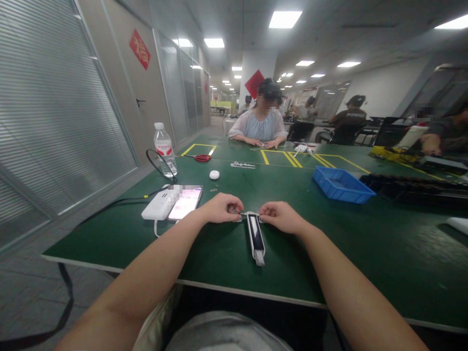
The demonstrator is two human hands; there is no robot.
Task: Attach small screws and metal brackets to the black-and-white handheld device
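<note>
A long, narrow white-framed piece with a dark strip along its top (pixel 256 236) lies on the green table (pixel 215 263), its near end tapering to a pale tip. At its far end, my left hand (pixel 223 208) comes in from the left with thumb and fingers pinched together. My right hand (pixel 281 216) pinches at the same end from the right. Between the two sets of fingertips runs a small thin part, too small to name. Whatever sits inside each pinch is mostly hidden by the fingers.
Left are a phone (pixel 185 202), a white power bank (pixel 155 204) with cables and a water bottle (pixel 165 151). A white earbud case (pixel 214 174), small rings and red-handled scissors (pixel 202 158) lie farther back. Right stands a blue tray (pixel 341 185). A person (pixel 260 124) sits opposite.
</note>
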